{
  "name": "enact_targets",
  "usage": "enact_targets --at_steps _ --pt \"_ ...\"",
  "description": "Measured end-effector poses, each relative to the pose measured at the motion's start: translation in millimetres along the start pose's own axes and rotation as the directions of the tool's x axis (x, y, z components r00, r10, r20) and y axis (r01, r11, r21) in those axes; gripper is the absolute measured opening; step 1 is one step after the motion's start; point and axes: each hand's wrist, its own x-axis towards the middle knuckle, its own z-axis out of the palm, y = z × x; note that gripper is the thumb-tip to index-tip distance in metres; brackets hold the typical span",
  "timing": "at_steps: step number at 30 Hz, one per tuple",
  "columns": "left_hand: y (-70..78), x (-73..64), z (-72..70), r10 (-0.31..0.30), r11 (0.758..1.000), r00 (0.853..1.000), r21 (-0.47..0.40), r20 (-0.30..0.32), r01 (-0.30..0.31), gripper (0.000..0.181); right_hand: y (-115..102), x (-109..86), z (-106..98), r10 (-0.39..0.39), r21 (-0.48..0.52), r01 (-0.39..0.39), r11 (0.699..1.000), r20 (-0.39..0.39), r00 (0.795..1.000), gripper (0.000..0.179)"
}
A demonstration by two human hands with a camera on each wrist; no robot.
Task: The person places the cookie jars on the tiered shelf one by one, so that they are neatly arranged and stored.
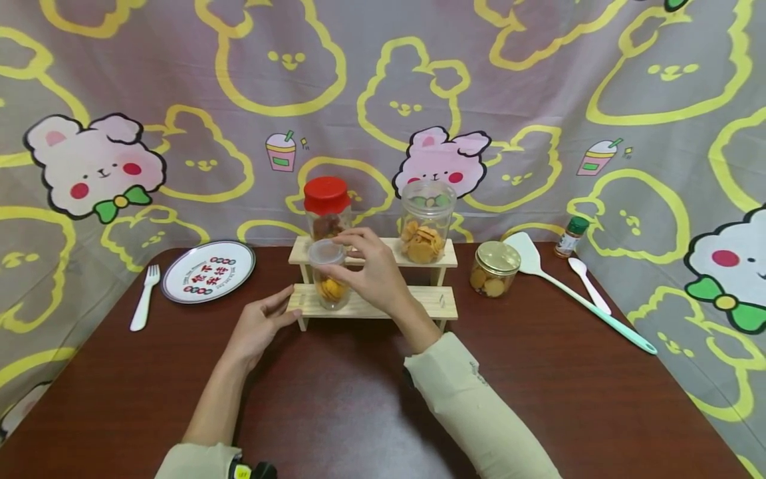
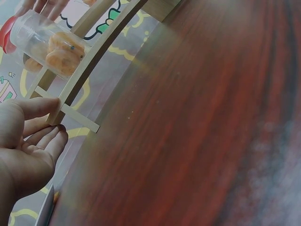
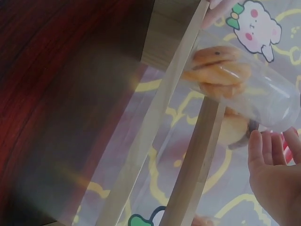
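Observation:
A clear plastic jar [image 1: 332, 289] of orange-brown snacks stands upright on the lower step of a small two-tier wooden rack [image 1: 383, 305]. My right hand [image 1: 377, 269] holds it near its pale lid [image 1: 326, 251], thumb on the near side and fingers at the back. In the right wrist view those fingers [image 3: 267, 148] lie close by the jar's top end. At the rack's left end, my left hand [image 1: 257, 329] grips the lower step. The left wrist view shows that thumb and fingers [image 2: 47, 141] around the wooden end.
On the upper step are a red-lidded jar [image 1: 326, 199] and a larger clear jar [image 1: 426, 226] of crackers. To the right lie a gold-lidded jar [image 1: 495, 266], a spatula [image 1: 574, 296], a white spoon [image 1: 589, 286] and a green-capped bottle [image 1: 571, 237]. A plate [image 1: 209, 271] and fork [image 1: 145, 299] sit left.

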Motion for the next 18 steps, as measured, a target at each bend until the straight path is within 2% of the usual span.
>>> enact_targets --at_steps 10,18 --pt "-0.8 0.3 0.9 0.009 1.0 1.0 0.009 0.002 -0.009 0.062 1 -7.9 -18 -0.033 0.013 0.033 0.999 -0.014 0.999 0.045" --pt "-2.1 0.8 1.9 0.017 1.0 1.0 0.01 -0.004 -0.017 0.062 7 -14.4 -38 -0.12 -0.01 0.12 0.993 -0.047 0.992 0.039"
